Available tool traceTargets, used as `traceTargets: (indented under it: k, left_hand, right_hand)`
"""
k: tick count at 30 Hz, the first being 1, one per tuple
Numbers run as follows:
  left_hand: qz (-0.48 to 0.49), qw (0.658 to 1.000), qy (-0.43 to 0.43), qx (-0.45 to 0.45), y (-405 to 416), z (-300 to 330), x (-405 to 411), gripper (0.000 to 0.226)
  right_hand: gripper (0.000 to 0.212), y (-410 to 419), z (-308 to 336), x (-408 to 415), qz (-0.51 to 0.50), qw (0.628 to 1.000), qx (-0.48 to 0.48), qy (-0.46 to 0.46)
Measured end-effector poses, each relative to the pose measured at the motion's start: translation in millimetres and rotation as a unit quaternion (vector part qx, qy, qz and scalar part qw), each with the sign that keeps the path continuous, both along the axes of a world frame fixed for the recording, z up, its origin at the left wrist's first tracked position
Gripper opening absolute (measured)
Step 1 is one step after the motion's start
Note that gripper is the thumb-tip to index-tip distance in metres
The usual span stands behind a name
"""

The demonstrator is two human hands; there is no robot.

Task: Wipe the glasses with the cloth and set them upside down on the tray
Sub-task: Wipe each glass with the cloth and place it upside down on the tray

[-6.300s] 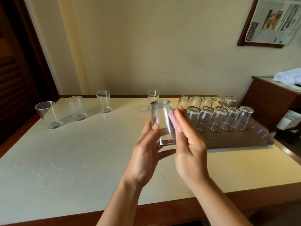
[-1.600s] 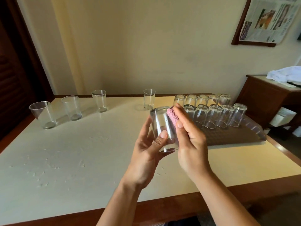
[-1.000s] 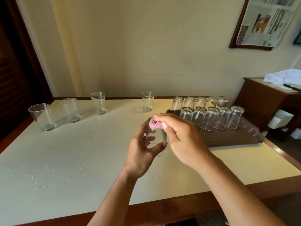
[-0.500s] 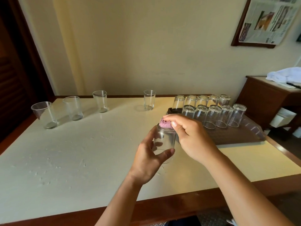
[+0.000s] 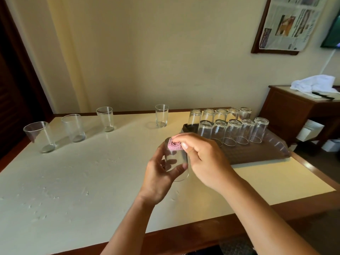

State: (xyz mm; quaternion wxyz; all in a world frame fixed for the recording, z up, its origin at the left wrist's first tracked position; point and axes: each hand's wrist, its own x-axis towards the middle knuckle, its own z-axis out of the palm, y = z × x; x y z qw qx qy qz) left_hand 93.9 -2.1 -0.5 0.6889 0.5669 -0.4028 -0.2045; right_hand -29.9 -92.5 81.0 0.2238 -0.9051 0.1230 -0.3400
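Glass [image 5: 176, 162] held above the table [image 5: 77, 181] is the centre of the work: the left hand [image 5: 160, 173] curls its thumb and fingers around the lower part, and the glass appears to be upside down, its wide rim pointing toward the tabletop. On its upper end sits the folded pink cloth [image 5: 174, 145], pinched there by the fingertips and thumb of the right hand [image 5: 204, 159], which arches over the glass from the tray side. The glass hangs clear of the table surface, just beside the near left corner of the tray [image 5: 257, 153].

The brown tray lies on the table to the right of the held glass. Ten inverted glasses [image 5: 231, 132] stand on it in two rows of five, filling its far part; the near part of the tray is bare. Beyond the held glass, toward the wall, one upright glass [image 5: 161, 115] stands just left of the tray. Three more upright glasses [image 5: 73, 128] stand in a loose line well to the left of the tray, along the far left edge of the table. Small pale specks, perhaps water drops, dot the table on the left.

Past the tray to the right stands a wooden side cabinet [image 5: 294, 115] with a white cloth [image 5: 312, 83] bunched on top. On the wall above the tray hangs a framed newspaper page [image 5: 288, 23].
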Motion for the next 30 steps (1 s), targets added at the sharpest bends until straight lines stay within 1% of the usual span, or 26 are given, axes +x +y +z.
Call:
traceTargets:
  k: [2,4,8,10,12,15,18,22,27,30]
  left_hand:
    - [0.001,1.0,0.007,0.002,-5,0,0,0.073]
    - [-0.003,1.0,0.018,0.01,-14,1,-6,0.07]
    - [-0.021,0.997,0.071,-0.006,-43,10,-13,0.06]
    - [-0.029,0.997,0.073,-0.007,-61,16,-13,0.06]
    - [-0.028,0.998,0.053,0.004,-80,21,-14,0.06]
    - [-0.042,0.998,0.029,0.03,-105,27,-19,0.062]
    - [-0.058,0.996,-0.005,0.073,-130,23,-20,0.064]
    - [-0.055,0.988,-0.062,0.127,-157,14,-16,0.076]
    - [-0.059,0.975,-0.116,0.181,-177,6,-16,0.085]
    - [-0.051,0.964,-0.154,0.212,-182,-1,-18,0.085]
  right_hand:
    - [0.034,-9,-3,-11,-0.007,1.0,0.008,-0.008]
    - [0.035,-30,-9,-23,-0.036,0.998,0.043,-0.013]
    - [0.032,-78,-42,-49,-0.132,0.987,0.089,-0.024]
    - [0.032,-97,-58,-60,-0.182,0.977,0.111,-0.021]
    - [0.033,-112,-72,-67,-0.218,0.969,0.116,-0.009]
    - [0.037,-136,-93,-72,-0.251,0.966,0.057,0.02]
    - [0.041,-156,-118,-76,-0.25,0.967,0.009,0.054]
    - [0.034,-155,-145,-81,-0.241,0.967,-0.037,0.08]
    - [0.032,-158,-151,-82,-0.239,0.967,-0.05,0.071]
    - [0.034,-158,-151,-82,-0.242,0.966,-0.046,0.076]
